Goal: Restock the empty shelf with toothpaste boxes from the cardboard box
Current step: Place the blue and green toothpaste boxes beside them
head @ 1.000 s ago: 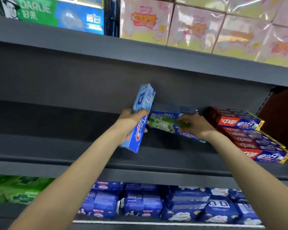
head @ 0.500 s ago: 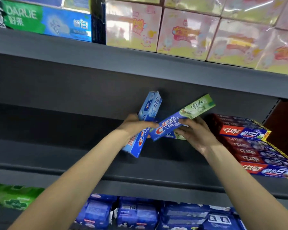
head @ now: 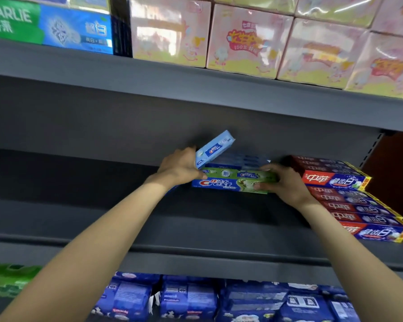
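Right hand (head: 286, 182) fingers pinch green Crest box (head: 233, 182) atop blue stack on grey shelf (head: 102, 219); left hand (head: 180, 169) grips tilted light-blue Crest box (head: 214, 147). Risk: tilted box snags, nudging stack askew.

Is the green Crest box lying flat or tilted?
Flat: the green Crest box lies level along the shelf, right hand gripping its end.
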`<action>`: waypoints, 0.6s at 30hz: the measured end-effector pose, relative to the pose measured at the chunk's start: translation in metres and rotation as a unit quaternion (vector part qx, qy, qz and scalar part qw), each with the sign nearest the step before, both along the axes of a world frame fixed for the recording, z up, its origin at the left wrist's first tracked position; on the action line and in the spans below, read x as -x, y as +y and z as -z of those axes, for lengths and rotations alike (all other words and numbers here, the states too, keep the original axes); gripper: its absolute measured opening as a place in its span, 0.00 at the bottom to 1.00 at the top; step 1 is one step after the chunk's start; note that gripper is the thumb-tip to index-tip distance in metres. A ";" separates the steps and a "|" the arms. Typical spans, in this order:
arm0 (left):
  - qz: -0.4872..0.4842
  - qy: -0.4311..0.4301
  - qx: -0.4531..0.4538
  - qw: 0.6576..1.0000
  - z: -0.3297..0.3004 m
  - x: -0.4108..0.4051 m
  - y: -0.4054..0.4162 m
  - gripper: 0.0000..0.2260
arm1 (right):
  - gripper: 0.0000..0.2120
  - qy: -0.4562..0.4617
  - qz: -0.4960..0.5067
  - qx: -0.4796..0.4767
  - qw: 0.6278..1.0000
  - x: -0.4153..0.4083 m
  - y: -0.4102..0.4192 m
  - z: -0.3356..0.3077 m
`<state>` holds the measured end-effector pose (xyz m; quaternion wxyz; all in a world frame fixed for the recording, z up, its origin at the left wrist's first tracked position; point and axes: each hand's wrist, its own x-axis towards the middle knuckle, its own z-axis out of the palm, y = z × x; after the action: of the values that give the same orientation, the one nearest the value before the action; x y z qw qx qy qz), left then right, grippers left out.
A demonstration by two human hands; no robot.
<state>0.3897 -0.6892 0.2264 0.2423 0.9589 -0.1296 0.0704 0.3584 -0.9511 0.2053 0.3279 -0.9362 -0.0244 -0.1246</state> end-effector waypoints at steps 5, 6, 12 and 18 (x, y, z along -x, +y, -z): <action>-0.012 -0.037 -0.028 0.999 -0.004 -0.002 -0.008 0.20 | 0.22 0.006 -0.004 0.019 1.000 -0.006 0.002 0.007; -0.011 -0.034 -0.025 0.999 -0.004 -0.002 -0.007 0.20 | 0.22 0.006 -0.004 0.022 1.000 -0.007 0.003 0.009; 0.005 -0.012 0.020 1.000 -0.002 -0.002 -0.004 0.19 | 0.24 -0.046 0.061 0.062 0.995 -0.013 0.011 0.028; 0.047 0.013 0.083 0.995 -0.002 -0.004 -0.003 0.20 | 0.22 -0.079 0.098 0.204 0.971 -0.012 0.016 0.044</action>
<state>0.3942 -0.6920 0.2282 0.3256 0.9291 -0.1656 0.0573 0.3704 -0.9348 0.1614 0.1129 -0.9684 0.0169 -0.2217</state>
